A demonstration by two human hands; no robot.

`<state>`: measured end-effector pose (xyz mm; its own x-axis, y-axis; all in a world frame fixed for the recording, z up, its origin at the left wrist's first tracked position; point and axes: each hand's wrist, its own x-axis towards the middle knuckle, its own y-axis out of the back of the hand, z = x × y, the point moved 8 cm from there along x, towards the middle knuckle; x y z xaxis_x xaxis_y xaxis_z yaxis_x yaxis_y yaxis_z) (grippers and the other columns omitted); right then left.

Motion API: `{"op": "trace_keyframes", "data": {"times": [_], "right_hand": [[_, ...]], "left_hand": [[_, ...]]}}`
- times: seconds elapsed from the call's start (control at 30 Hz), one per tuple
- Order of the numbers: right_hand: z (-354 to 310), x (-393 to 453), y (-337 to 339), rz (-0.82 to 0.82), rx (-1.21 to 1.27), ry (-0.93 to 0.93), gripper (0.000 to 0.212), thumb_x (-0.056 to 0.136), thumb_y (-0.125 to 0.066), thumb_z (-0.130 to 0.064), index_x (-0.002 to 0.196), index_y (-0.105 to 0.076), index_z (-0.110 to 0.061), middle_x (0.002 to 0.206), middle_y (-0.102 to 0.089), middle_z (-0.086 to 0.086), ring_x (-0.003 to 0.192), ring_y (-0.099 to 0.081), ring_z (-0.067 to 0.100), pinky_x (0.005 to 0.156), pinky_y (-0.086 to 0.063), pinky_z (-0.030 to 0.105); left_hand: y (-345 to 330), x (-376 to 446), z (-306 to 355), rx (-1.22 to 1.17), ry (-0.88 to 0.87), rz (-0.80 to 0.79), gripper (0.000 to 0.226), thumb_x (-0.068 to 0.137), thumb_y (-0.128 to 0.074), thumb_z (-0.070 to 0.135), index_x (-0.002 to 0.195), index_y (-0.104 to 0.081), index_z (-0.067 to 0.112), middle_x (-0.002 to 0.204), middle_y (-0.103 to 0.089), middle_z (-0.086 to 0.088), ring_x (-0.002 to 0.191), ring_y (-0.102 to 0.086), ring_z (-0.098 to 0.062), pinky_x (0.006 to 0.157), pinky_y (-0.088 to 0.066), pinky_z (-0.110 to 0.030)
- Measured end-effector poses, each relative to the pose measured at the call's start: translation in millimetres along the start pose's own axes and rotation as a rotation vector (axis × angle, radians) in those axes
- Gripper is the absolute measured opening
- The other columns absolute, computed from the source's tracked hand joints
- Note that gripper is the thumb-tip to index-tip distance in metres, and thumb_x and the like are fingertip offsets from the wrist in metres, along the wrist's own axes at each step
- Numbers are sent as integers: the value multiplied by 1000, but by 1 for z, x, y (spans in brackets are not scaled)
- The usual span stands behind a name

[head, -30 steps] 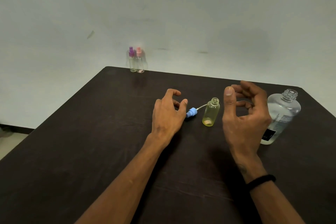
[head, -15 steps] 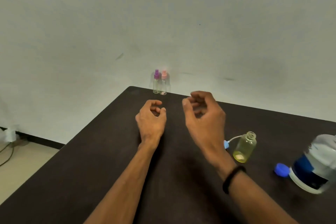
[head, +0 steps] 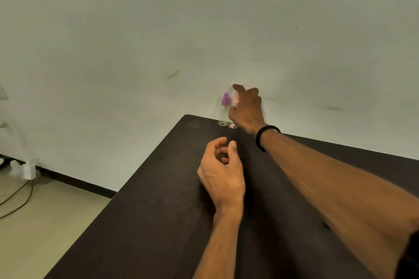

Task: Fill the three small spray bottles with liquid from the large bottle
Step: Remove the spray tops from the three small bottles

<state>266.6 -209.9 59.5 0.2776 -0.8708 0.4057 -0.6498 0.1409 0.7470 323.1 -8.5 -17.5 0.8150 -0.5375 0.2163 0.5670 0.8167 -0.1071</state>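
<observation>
Table: dark brown table [head: 158, 222], matte top.
On it, 12 o'clock corner: purple-capped spray bottle [head: 223, 110] upright; just beside it a pink-capped bottle [head: 233, 125], probably upright, mostly hidden.

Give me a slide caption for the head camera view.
Right hand reaches the pink-capped bottle beside the purple-capped one; left hand waits.

Right hand [head: 247, 108] outstretched, left hand [head: 221, 172] curled

The table [head: 158, 222] looks like dark matt wood; the purple-capped spray bottle [head: 223, 111] is clear, glossy plastic.
</observation>
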Motion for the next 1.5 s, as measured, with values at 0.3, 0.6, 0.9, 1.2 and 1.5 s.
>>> {"op": "trace_keyframes", "data": {"times": [0.3,0.6,0.9,1.2,1.5], "right_hand": [[18,-4,9,189,129,-32,36,99,-62,-4,134,-57,-12,125,-66,12,118,-63,31,95,-54,35],[9,-111,90,186,328,4,41,97,-76,-25,133,-58,-29,100,-74,-4,95,-73,10,85,-61,24],[24,-243,152,230,430,-100,33,93,-82,-29,119,-62,-30,105,-74,-18,96,-71,-10,84,-58,11],[60,-314,159,93,692,-255,55,77,-94,-28,127,-70,-25,115,-76,-11,105,-75,2,83,-61,19],[75,-327,137,-145,1224,-368,44,78,-85,-12,121,-75,-7,111,-80,21,109,-76,40,98,-61,50]], "left_hand": [[5,3,0,14,22,35,22,98,-72,37,119,-66,34,94,-69,12,81,-67,-5,72,-51,-12],[-24,-7,27,455,-367,-286,46,105,-58,33,150,-50,31,148,-54,10,131,-41,-14,96,-38,-28],[-49,-53,48,70,-16,-1032,27,93,-77,25,120,-74,22,107,-80,4,101,-76,-8,91,-60,-27],[-41,-115,56,33,106,-1051,32,85,-84,34,111,-78,15,98,-81,-6,92,-77,-23,86,-62,-37],[-41,-144,56,-215,288,-1125,39,103,-53,27,138,-65,11,132,-73,-10,123,-70,-29,105,-57,-49]]}}
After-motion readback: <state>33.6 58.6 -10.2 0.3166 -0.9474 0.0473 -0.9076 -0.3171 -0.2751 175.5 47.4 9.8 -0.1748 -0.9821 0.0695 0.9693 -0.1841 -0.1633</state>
